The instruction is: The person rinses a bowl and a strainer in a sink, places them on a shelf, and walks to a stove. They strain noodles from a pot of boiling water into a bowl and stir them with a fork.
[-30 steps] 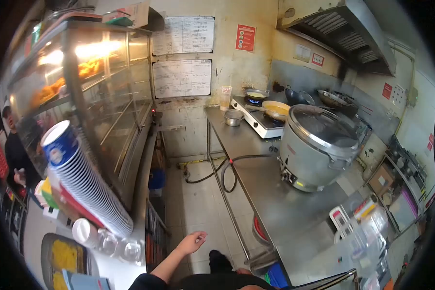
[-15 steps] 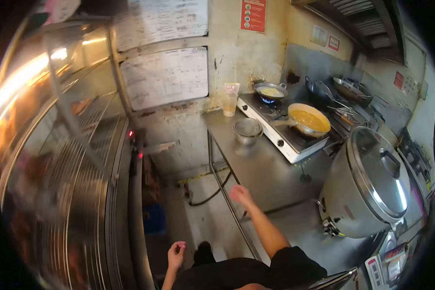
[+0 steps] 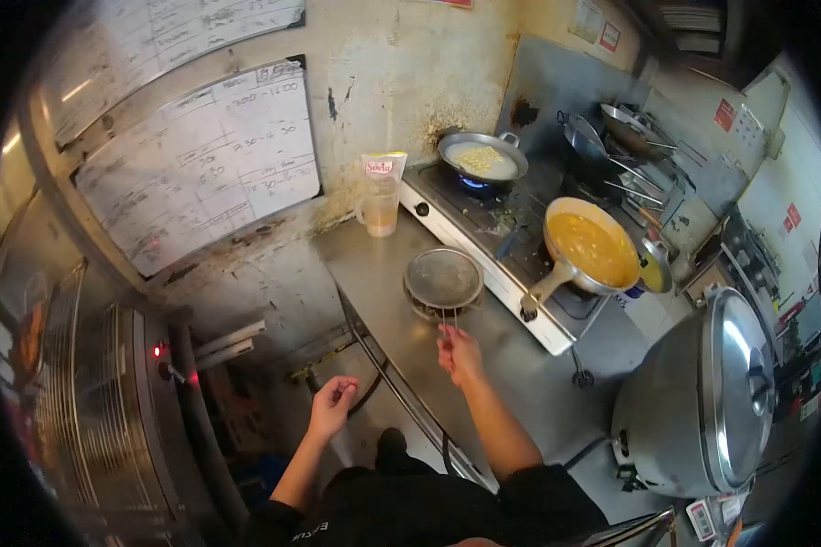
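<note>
The right hand grips the thin wire handle of a round metal mesh strainer, with the fingers pressed together around it. The strainer sits on the bare stainless-steel counter, just beside a white two-burner gas stove. A long-handled frying pan of yellow liquid is on the stove's near burner, and a grey wok of pale food is on the far one. The left hand hangs over the floor with its fingers loosely curled, holding nothing. A large silver lidded rice cooker stands to the right.
</note>
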`<state>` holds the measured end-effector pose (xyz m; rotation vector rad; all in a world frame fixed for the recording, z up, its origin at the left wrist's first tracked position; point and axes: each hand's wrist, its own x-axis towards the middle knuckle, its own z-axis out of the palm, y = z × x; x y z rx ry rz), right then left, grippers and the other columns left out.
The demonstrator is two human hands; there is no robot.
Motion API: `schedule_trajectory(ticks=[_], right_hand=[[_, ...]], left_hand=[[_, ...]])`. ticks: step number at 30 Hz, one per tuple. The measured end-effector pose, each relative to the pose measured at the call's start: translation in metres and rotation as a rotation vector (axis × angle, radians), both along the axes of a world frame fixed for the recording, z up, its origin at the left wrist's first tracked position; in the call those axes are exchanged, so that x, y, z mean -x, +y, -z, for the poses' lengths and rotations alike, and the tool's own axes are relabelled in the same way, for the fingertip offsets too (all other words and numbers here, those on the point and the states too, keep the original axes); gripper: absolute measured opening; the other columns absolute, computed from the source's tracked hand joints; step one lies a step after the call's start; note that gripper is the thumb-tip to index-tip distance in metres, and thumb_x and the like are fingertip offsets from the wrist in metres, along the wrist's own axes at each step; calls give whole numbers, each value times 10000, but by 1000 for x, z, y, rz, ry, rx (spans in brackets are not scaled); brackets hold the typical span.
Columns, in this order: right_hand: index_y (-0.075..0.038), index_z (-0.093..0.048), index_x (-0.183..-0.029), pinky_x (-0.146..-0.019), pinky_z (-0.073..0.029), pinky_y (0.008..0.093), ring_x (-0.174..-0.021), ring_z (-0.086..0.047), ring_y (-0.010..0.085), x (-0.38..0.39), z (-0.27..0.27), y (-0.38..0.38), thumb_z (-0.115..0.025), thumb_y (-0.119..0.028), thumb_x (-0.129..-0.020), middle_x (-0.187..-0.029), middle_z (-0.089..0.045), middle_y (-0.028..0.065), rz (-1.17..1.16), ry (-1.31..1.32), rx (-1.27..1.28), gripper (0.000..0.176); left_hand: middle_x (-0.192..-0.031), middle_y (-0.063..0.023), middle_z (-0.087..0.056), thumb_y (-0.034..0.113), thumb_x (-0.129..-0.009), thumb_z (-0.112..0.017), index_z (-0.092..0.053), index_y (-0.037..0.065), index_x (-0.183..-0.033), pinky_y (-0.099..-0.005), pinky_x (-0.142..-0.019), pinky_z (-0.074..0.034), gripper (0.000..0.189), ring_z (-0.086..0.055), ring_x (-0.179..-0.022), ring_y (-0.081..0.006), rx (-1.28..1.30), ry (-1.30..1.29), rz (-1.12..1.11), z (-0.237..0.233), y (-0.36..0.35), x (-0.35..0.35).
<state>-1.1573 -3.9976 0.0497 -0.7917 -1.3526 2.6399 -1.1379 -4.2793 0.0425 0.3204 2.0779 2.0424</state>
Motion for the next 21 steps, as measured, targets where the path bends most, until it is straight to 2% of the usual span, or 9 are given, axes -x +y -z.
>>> schedule_trajectory(ticks=[3,6,10,11,12,13,15,18,21], right_hand=[[-49,-494,-1076,-329,-216,196,-400,-330,86,-21,-77,4,-418,-195,-871,-653,-533,95,-24,61,3,263],[-28,-477,-1092,-331,-211,200,-391,-340,79,-7,-170,26,-370,-86,-839,-657,-543,113,29,111,-158,280],[-63,-468,-1171,-361,-301,201,-400,-387,46,60,-225,97,-324,-70,-872,-654,-570,70,117,168,-847,332],[-52,-484,-1157,-400,-321,188,-436,-400,41,84,-232,118,-328,-87,-890,-639,-559,51,138,89,-1036,311],[-73,-492,-1155,-476,-420,276,-515,-538,147,110,-231,143,-369,-105,-877,-688,-599,103,166,58,-1357,306],[-73,-492,-1155,-476,-420,276,-515,-538,147,136,-229,162,-369,-105,-877,-688,-599,103,186,48,-1372,306],[-111,-512,-1134,-618,-470,406,-712,-612,309,185,-231,200,-399,-88,-826,-807,-615,188,242,-135,-1927,328],[-130,-564,-1061,-716,-448,475,-846,-570,384,251,-218,250,-424,-68,-765,-885,-590,236,120,-487,-2053,332],[-120,-569,-1041,-745,-444,469,-856,-568,383,288,-211,277,-424,-42,-732,-886,-590,235,31,-584,-2046,350]], left_hand=[[-849,-21,-586,95,-867,-501,-545,39,-981,-222,-711,-432,135,-536,-786,-83,-97,-65,78,25,26,53],[-896,-40,-564,143,-876,-493,-527,42,-1009,-234,-711,-436,170,-534,-772,-108,-122,-133,195,3,74,93],[-1035,-68,-491,294,-882,-471,-432,82,-1135,-321,-734,-436,333,-514,-828,-189,-241,-701,206,21,138,163],[-1075,-76,-461,338,-884,-452,-388,107,-1185,-366,-739,-429,385,-505,-870,-229,-283,-878,194,30,149,175],[-1045,-77,-466,380,-882,-433,-379,107,-1179,-384,-734,-434,407,-496,-861,-246,-279,-833,191,50,159,187],[-1056,-81,-461,374,-889,-417,-385,104,-1167,-390,-730,-436,389,-499,-852,-240,-283,-858,196,50,161,193],[-999,-66,-495,364,-885,-433,-416,97,-1125,-377,-722,-445,359,-516,-816,-215,-302,-916,236,37,161,211],[-872,-38,-551,332,-885,-455,-475,85,-1065,-344,-703,-454,306,-538,-761,-179,-282,-950,476,75,147,240],[-829,-31,-546,315,-898,-434,-510,71,-997,-291,-668,-448,274,-525,-744,-135,-126,-796,329,80,135,257]])
